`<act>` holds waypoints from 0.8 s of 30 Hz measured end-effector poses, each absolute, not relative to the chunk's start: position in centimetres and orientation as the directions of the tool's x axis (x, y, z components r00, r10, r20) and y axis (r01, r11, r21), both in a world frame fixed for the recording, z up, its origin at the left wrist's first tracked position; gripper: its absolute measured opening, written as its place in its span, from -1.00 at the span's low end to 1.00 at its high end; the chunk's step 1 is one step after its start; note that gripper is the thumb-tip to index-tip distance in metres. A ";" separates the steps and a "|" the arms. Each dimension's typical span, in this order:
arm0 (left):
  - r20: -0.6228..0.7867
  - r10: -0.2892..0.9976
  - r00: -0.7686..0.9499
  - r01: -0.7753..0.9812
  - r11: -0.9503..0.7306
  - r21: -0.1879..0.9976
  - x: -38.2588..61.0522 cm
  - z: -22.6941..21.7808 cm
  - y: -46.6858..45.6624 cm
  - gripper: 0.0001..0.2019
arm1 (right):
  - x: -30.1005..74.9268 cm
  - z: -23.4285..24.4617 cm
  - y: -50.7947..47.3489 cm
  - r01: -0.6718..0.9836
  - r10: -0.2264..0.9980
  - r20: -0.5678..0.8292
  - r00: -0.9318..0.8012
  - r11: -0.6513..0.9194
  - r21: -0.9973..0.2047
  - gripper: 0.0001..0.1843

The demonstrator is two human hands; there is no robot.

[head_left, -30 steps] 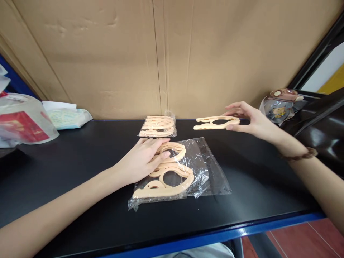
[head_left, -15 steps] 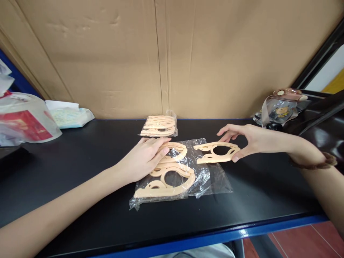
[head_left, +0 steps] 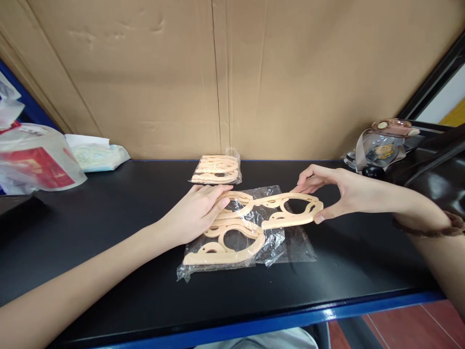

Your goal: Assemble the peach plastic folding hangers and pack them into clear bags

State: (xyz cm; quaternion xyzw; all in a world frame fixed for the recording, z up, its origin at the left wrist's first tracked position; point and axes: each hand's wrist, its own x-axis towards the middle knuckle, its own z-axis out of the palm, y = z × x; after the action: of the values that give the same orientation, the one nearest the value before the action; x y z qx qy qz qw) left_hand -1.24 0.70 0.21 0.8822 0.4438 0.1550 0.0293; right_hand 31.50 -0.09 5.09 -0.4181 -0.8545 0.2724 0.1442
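My right hand pinches the rounded end of a beige folding hanger between thumb and fingers. The hanger's two arms point left, over the upper right part of a clear plastic bag. Inside the bag's left part lie more beige folding hangers, folded and side by side. My left hand rests flat across these bagged hangers, its fingers stretched out and the thumb on top. Behind it a second packet of folded hangers lies in its own clear wrapping.
A tall cardboard sheet stands along the back of the black table. On the left are a white plastic bag and a pack of wipes or tissues. A clear bottle and a black bag stand right.
The hanger in my right hand has shifted left and slightly toward me, and its arm tips look a little farther apart. My left hand stays on the bagged hangers.
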 end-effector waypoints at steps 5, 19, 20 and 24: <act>0.254 0.800 0.543 0.779 -0.593 0.202 -1.2 0.2 0.7 -0.52 | 28.8 3.5 -0.6 0.599 0.777 0.139 -0.615 0.574 -0.558 -0.43; 0.229 0.804 0.549 0.776 -0.592 0.219 -1.2 0.2 0.7 -0.51 | 26.9 1.0 -0.7 0.242 0.752 0.188 -0.632 0.422 -0.874 -0.51; 0.230 0.804 0.548 0.775 -0.591 0.223 -1.2 0.2 0.7 -0.51 | 27.0 1.1 -0.7 0.225 0.750 0.190 -0.633 0.413 -0.882 -0.53; 0.232 0.802 0.551 0.768 -0.596 0.236 -1.2 0.3 0.6 -0.52 | 26.4 0.8 -0.9 0.208 0.761 0.207 -0.615 0.410 -0.888 -0.53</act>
State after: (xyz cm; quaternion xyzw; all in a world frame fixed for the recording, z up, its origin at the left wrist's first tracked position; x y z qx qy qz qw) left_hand -1.25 0.64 0.27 0.8789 0.4465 0.1592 0.0534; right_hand 26.41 -0.93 0.82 -0.3105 -0.7804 0.4456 0.3099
